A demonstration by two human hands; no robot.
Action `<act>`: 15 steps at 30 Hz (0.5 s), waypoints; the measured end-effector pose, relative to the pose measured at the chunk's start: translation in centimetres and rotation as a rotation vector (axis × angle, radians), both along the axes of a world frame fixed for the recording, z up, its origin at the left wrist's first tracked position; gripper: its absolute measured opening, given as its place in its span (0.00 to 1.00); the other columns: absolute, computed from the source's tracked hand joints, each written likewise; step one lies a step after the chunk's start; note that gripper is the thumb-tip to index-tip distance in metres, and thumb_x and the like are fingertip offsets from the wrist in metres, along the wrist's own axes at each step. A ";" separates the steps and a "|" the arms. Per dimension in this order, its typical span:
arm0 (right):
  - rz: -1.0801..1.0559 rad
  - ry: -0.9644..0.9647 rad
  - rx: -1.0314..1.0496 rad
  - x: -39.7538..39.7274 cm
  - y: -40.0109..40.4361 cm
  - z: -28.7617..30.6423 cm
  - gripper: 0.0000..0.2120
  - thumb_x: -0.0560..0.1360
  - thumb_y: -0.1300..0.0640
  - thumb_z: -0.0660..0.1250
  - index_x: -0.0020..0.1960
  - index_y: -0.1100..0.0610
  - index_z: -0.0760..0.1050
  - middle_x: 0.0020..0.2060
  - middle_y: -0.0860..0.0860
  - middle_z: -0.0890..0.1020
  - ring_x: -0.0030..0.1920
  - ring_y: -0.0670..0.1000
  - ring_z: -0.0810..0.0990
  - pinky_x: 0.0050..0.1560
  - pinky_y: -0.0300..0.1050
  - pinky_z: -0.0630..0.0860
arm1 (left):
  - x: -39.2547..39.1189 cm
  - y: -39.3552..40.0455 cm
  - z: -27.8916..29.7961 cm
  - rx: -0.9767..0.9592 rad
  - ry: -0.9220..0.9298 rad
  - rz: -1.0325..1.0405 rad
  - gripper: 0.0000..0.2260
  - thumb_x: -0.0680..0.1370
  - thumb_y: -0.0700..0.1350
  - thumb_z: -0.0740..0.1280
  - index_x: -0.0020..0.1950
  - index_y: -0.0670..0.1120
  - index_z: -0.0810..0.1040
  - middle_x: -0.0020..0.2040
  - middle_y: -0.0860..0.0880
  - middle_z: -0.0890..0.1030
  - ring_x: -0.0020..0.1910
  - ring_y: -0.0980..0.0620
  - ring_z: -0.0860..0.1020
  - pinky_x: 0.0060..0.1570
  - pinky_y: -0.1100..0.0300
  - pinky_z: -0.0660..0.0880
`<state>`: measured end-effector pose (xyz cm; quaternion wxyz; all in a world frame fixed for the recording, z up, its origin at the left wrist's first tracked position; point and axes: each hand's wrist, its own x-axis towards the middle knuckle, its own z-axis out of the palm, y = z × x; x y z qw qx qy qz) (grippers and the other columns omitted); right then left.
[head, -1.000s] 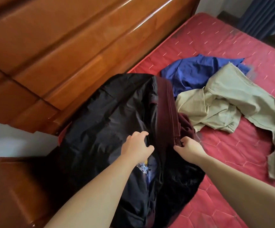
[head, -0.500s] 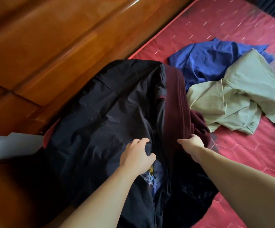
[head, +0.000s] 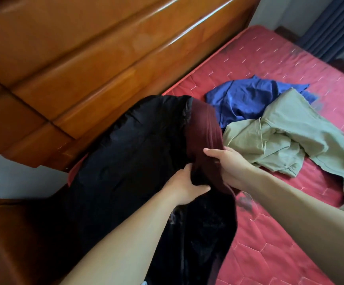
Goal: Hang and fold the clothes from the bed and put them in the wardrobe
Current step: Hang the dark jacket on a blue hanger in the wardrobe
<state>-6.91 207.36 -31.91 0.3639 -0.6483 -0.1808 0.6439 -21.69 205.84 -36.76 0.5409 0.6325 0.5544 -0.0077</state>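
The black garment (head: 130, 153) lay draped over the near corner of the bed (head: 280, 233), against the wooden headboard (head: 105, 58), with a maroon garment (head: 205, 128) tucked along its right edge. Both looked soft and limp, light enough to lift in one hand. The black cloth had a faint sheen and fine creases, so it would likely be slippery and slide out of a loose hold, while the maroon piece looked heavier and more matt. A collar, waistband or shoulder seam would give the surest hold, though none could be made out in the dark folds.

The black garment was large and crumpled, spilling off the mattress edge toward the person. The maroon one ran in a narrow, ribbed-looking band from the top of the heap down to the hands.

The left hand (head: 184, 185) had its fingers curled into the dark cloth where the two garments met, thumb on top, bunching fabric. The right hand (head: 226, 163) gripped the maroon band from the other side, fingers wrapped over it and pressed together.

Further out on the red quilted mattress, a blue garment (head: 247, 99) and a pale green garment (head: 286, 138) lay loose and unfolded, overlapping each other, just beside the maroon one. A dark curtain (head: 331, 27) hung at the far corner.
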 end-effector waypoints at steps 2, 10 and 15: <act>-0.020 0.048 0.084 0.8 -0.4 4.1 0.07 0.76 0.64 0.66 0.50 0.65 0.81 0.43 0.60 0.85 0.42 0.57 0.84 0.49 0.52 0.81 | 0.8 -0.9 2.5 0.023 -0.046 0.018 0.31 0.67 0.60 0.69 0.70 0.57 0.68 0.59 0.55 0.79 0.57 0.53 0.78 0.53 0.59 0.74; -0.078 -0.004 0.360 5.6 -4.1 19.6 0.05 0.77 0.64 0.64 0.47 0.62 0.79 0.41 0.57 0.86 0.39 0.52 0.86 0.37 0.42 0.82 | 4.6 -2.5 15.8 0.347 -0.110 -0.121 0.07 0.69 0.54 0.68 0.46 0.55 0.77 0.40 0.57 0.81 0.48 0.50 0.81 0.45 0.59 0.72; -0.057 -0.253 0.554 9.4 -7.9 27.9 0.05 0.72 0.63 0.66 0.40 0.60 0.80 0.34 0.54 0.84 0.35 0.50 0.84 0.37 0.40 0.80 | 8.5 -5.1 23.2 0.472 -0.184 -0.292 0.29 0.71 0.58 0.71 0.70 0.52 0.69 0.63 0.49 0.79 0.62 0.48 0.76 0.61 0.56 0.72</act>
